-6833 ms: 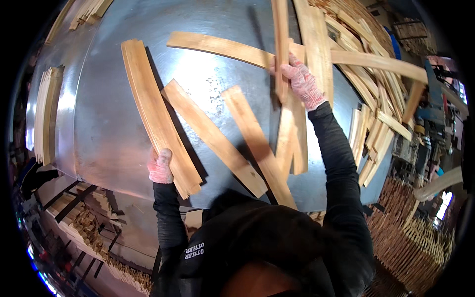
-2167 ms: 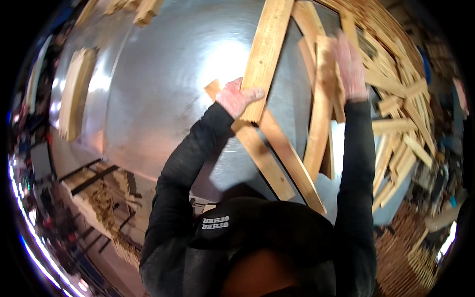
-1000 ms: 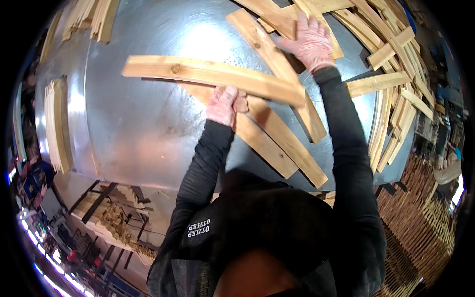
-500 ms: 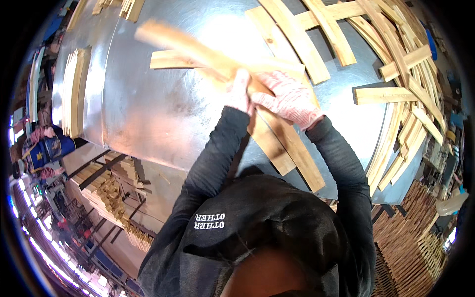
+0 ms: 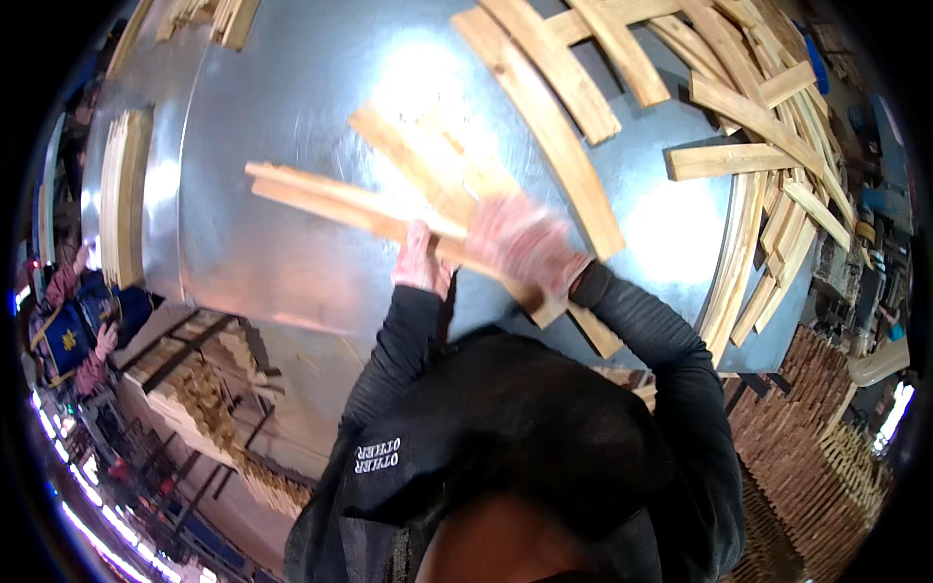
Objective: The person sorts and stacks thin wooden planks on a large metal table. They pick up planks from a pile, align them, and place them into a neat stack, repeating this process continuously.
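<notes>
My left hand (image 5: 421, 260), in a pink-and-white knit glove, is closed around a pair of narrow wooden strips (image 5: 326, 199) lying side by side. They slant from the left down towards my body. My right hand (image 5: 530, 243), gloved alike, is over the near part of these strips; motion smears its fingers, so its grip is unclear. Beneath the hands, two more wooden boards (image 5: 408, 160) lie at a steeper slant on the metal table (image 5: 292, 257). Glare washes out part of their far ends. A longer board (image 5: 549, 121) lies just beyond my right hand.
Loose boards (image 5: 743, 117) are heaped crosswise at the right of the table. A neat stack of strips (image 5: 126, 199) stands at the left edge. Below the table at the left is a rack of wood (image 5: 209, 389); another person's hand (image 5: 105, 338) shows at far left.
The blurred, raised strip has come down, and a pair of strips now lies side by side under my left hand. My right hand has moved down and left. The crossed boards have shifted.
</notes>
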Demonstrator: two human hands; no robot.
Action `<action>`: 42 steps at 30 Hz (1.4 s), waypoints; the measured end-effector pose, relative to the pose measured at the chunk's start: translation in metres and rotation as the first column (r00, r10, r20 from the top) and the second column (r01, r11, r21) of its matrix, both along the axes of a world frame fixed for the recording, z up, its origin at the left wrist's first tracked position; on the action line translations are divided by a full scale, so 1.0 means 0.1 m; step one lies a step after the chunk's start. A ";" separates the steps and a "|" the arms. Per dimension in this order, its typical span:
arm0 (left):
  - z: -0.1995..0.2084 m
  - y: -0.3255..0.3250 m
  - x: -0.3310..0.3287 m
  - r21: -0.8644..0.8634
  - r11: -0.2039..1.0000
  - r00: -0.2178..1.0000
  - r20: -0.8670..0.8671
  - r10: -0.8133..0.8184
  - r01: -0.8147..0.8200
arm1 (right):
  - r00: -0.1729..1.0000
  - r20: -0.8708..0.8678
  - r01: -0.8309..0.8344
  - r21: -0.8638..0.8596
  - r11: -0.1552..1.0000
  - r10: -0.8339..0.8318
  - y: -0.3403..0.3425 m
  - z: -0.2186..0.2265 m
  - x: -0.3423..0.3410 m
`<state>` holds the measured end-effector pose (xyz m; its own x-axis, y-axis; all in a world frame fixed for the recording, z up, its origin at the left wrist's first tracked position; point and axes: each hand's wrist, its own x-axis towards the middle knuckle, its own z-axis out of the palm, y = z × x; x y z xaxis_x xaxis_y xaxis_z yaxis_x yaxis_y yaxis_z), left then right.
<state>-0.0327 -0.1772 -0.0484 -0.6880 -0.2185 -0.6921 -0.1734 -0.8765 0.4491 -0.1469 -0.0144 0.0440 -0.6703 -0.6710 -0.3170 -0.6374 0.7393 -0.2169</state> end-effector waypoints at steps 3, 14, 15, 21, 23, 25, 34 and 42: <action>-0.56 -0.04 0.20 -0.655 0.708 0.962 0.122 -0.246 0.264 | 0.855 -0.318 0.373 -0.173 0.912 -0.410 0.61 -0.73 -0.30; -0.48 -0.01 -0.01 -0.062 0.990 0.988 0.078 0.134 -0.129 | 0.948 0.002 0.308 -0.261 0.915 -0.319 0.01 -0.35 0.10; -0.14 0.02 -0.04 0.067 0.992 0.992 0.079 0.103 -0.108 | 0.962 -0.066 0.237 -0.279 0.931 -0.265 -0.13 -0.44 0.20; 0.01 -0.08 0.19 0.231 0.971 0.997 -0.031 0.071 -0.062 | 0.974 0.223 0.099 -0.218 0.971 -0.049 -0.62 -0.17 0.78; 0.00 -0.25 0.37 0.010 0.998 0.990 0.124 -0.064 0.064 | 0.991 0.124 -0.005 -0.388 0.922 0.058 -0.47 -0.10 1.03; 0.01 -0.45 0.56 -0.093 0.994 0.982 0.183 -0.048 0.065 | 0.996 0.078 0.016 -0.571 0.821 0.035 -0.10 -0.12 1.08; -0.02 -2.79 0.88 -0.522 -0.071 0.472 0.814 -0.340 0.850 | 0.914 0.011 0.405 0.009 0.914 -0.405 1.99 -0.69 1.82; 0.40 -1.77 0.63 -0.363 -0.079 0.371 0.889 0.268 0.928 | 0.933 0.070 0.360 -0.181 0.915 -0.353 0.77 -0.40 1.56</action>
<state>0.0301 -0.3542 -0.0088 -0.4388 -0.8318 -0.3400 -0.8903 0.4536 0.0393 0.0091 0.0624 0.0041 -0.8669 -0.4390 -0.2362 -0.3289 0.8597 -0.3909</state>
